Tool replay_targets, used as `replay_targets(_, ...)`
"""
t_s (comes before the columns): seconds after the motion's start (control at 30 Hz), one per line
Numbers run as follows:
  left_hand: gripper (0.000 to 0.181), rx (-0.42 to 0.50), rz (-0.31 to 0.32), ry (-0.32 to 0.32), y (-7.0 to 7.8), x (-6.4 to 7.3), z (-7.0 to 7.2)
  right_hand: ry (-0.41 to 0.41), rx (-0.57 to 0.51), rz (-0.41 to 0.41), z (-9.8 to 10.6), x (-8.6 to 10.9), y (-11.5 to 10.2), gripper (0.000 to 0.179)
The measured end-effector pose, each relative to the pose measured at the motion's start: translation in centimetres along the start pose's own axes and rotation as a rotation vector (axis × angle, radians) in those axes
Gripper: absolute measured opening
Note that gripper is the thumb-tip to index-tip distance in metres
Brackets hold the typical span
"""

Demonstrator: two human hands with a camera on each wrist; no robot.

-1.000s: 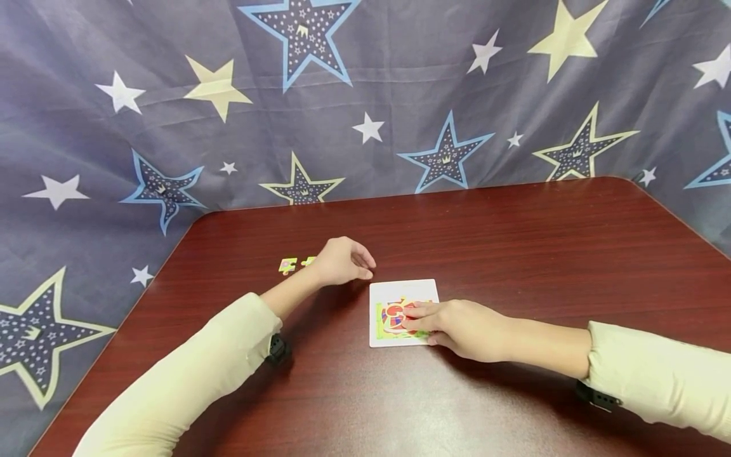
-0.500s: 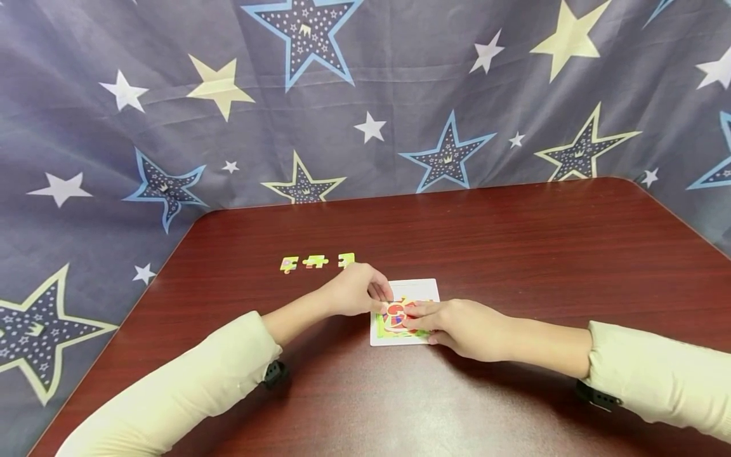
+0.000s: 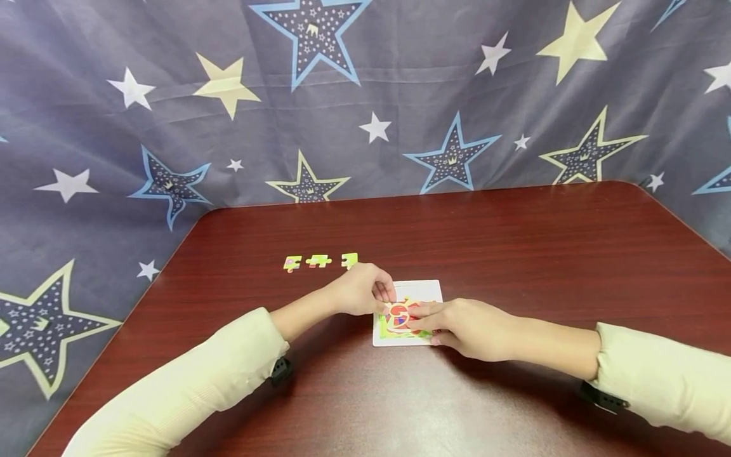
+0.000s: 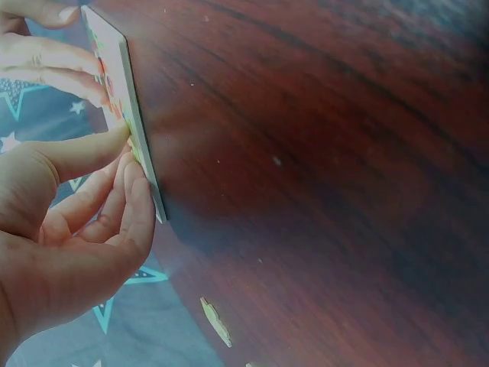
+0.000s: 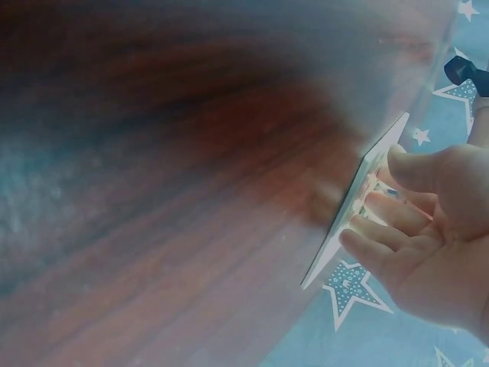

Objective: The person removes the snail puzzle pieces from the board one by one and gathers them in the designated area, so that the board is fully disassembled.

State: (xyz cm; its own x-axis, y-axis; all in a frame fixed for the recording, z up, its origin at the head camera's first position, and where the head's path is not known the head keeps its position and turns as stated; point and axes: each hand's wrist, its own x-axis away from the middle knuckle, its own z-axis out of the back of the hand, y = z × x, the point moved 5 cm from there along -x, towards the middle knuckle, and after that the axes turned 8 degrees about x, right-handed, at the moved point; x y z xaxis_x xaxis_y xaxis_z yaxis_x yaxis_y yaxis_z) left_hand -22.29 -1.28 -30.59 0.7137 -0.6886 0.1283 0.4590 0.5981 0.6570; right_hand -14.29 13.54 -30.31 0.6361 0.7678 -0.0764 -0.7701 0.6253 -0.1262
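The puzzle board (image 3: 419,290), at twelve o'clock on the table (image 3: 502,254), is judged light, stiff and best held by its rim, being touched from three o'clock by the right hand's (image 3: 476,330) extended fingers, while any pinch by the left hand's (image 3: 360,291) bent fingers at ten o'clock cannot be confirmed.

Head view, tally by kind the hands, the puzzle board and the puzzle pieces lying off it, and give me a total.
Hands: 2, the left hand and the right hand
Puzzle board: 1
Loose puzzle pieces: 3
Total: 6
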Motion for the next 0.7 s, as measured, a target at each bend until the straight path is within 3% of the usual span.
replay_targets(0.5, 0.011, 0.003, 0.055, -0.032, -0.27, -0.56, -0.25, -0.064, 0.012, 0.103, -0.67, -0.12, -0.83, 0.043)
replay_targets(0.7, 0.011, -0.019, 0.077, -0.074, -0.34, -0.81, -0.04, -0.041, -0.010, 0.142, -0.68, -0.03, -0.78, 0.044)
